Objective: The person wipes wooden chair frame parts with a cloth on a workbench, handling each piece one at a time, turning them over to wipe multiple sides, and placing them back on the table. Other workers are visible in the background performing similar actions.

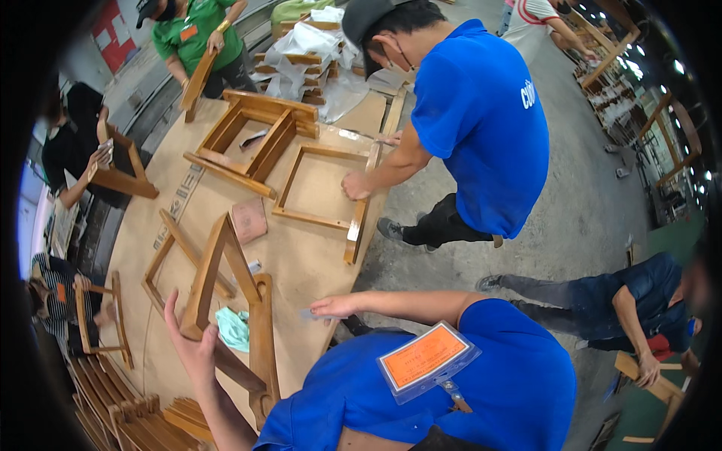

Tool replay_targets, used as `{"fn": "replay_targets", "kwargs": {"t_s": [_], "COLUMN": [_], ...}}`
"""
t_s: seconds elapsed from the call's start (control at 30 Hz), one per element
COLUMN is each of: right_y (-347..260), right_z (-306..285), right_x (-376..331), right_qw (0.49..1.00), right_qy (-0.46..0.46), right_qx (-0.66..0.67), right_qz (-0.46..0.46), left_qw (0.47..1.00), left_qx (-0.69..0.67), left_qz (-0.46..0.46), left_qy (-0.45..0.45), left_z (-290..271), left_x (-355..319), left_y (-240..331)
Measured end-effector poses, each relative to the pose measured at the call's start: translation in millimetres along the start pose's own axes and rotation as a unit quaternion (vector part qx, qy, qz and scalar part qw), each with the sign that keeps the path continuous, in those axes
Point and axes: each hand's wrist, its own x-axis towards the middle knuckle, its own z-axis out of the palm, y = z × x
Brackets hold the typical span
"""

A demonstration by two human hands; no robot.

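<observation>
A brown wooden frame [263, 331] stands tilted on the table in front of me. My left hand [197, 352] grips the near end of one of its bars, thumb on one side and fingers raised along the other. On the frame's right, apart from it, my right hand [336, 306] pinches a thin, pale grey piece [310, 314] whose kind I cannot make out. A crumpled mint-green cloth [233, 329] lies beside the frame. Behind it are a small white object [254, 266] and a pinkish, sheet-like piece [249, 220]. Another wooden frame [169, 248] lies flat to the left.
Brown board covers the table [316, 263]. Across it, a co-worker in blue [481, 128] handles a flat wooden frame [286, 184] near a larger wooden assembly [256, 143]. Other people hold wooden parts along the left side. Slatted wooden pieces [128, 406] are stacked at lower left.
</observation>
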Motion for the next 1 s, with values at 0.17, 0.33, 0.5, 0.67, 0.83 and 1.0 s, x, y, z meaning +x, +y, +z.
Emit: {"fn": "replay_targets", "kwargs": {"t_s": [0.17,0.33,0.5,0.67,0.83,1.0], "right_y": [25,34,25,6,-25,-63], "right_z": [12,22,29,40,51,70], "right_x": [20,37,36,32,21,6], "right_qw": [0.996,0.972,0.952,0.929,0.879,0.842], "right_qy": [0.014,0.015,0.043,0.115,0.163,0.13], "right_qx": [-0.068,-0.171,-0.216,-0.261,-0.266,-0.304], "right_qz": [-0.051,-0.16,-0.213,-0.234,-0.36,-0.427], "left_qw": [1.0,0.985,0.977,0.972,0.932,0.937], "left_qx": [0.009,0.072,-0.084,-0.123,0.126,0.095], "left_qz": [-0.005,0.063,-0.015,0.001,0.115,0.11], "left_qy": [0.014,0.142,0.194,0.199,0.321,0.317], "left_z": [-4,-12,-22,-28,-44,-46], "left_x": [13,44,68,82,99,100], "left_y": [0,-17,-15,-20,-40,-43]}}
